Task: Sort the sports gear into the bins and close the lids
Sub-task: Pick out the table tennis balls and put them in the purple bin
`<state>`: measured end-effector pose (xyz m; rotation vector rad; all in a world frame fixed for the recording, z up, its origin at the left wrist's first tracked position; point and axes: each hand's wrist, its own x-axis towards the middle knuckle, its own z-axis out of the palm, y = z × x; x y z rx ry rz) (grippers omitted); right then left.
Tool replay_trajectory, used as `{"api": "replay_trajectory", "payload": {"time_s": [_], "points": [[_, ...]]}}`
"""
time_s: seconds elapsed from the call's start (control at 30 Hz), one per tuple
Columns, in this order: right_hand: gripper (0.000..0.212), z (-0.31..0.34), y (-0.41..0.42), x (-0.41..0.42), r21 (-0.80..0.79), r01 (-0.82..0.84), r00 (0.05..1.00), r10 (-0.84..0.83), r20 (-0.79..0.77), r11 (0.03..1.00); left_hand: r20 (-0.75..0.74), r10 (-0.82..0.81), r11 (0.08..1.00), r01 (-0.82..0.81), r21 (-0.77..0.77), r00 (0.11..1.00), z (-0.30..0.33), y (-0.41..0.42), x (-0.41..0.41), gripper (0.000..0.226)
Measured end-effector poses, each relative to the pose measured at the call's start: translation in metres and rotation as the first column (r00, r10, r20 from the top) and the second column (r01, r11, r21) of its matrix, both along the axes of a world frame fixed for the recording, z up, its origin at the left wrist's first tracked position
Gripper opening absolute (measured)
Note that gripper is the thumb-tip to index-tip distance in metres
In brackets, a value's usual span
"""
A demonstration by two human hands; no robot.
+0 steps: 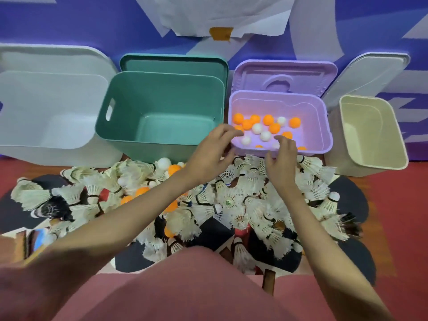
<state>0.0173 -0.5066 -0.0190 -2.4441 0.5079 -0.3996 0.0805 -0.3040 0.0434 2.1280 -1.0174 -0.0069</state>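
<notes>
A heap of white feather shuttlecocks [231, 200] mixed with orange and white ping-pong balls [174, 169] covers the floor in front of me, over dark table-tennis paddles [354, 198]. Behind it stand open bins: a purple bin [324, 126] holding several orange and white balls [268, 120], and an empty green bin [162, 112]. My left hand [212, 150] hovers at the purple bin's near left corner, fingers loosely spread, holding nothing. My right hand [281, 156] hovers over that bin's front rim, fingers relaxed and empty.
An empty pale grey bin [53, 112] stands at far left and a cream bin [370, 135] at far right. Lids lean upright behind each bin: green [173, 63], purple [284, 75], grey [368, 75]. A blue and white wall backs them.
</notes>
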Motion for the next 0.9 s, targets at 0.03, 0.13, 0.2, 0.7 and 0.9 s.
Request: {"api": "replay_trajectory", "payload": {"time_s": [0.03, 0.13, 0.2, 0.7, 0.9], "points": [[0.037, 0.004, 0.017, -0.014, 0.027, -0.034, 0.999, 0.033, 0.035, 0.999, -0.014, 0.032, 0.999, -0.032, -0.028, 0.999, 0.003, 0.020, -0.015, 0.035], [0.036, 0.009, 0.067, -0.054, 0.101, -0.181, 0.983, 0.182, -0.002, 0.978, -0.090, 0.202, 0.978, -0.205, -0.032, 0.975, -0.002, 0.085, -0.053, 0.029], [0.036, 0.009, 0.094, -0.078, 0.146, -0.270, 0.957, 0.282, -0.068, 0.952, -0.153, 0.303, 0.951, -0.309, -0.015, 0.941, -0.014, 0.124, -0.073, 0.027], [0.042, -0.002, 0.187, -0.103, 0.022, -0.496, 0.841, 0.486, -0.237, 0.868, -0.287, 0.219, 0.886, -0.066, 0.460, 0.933, -0.087, 0.196, -0.133, 0.019], [0.044, 0.005, 0.196, -0.103, 0.027, -0.438, 0.875, 0.433, -0.217, 0.899, -0.052, 0.226, 0.654, -0.112, 0.749, 0.973, -0.087, 0.172, -0.133, 0.020]]}}
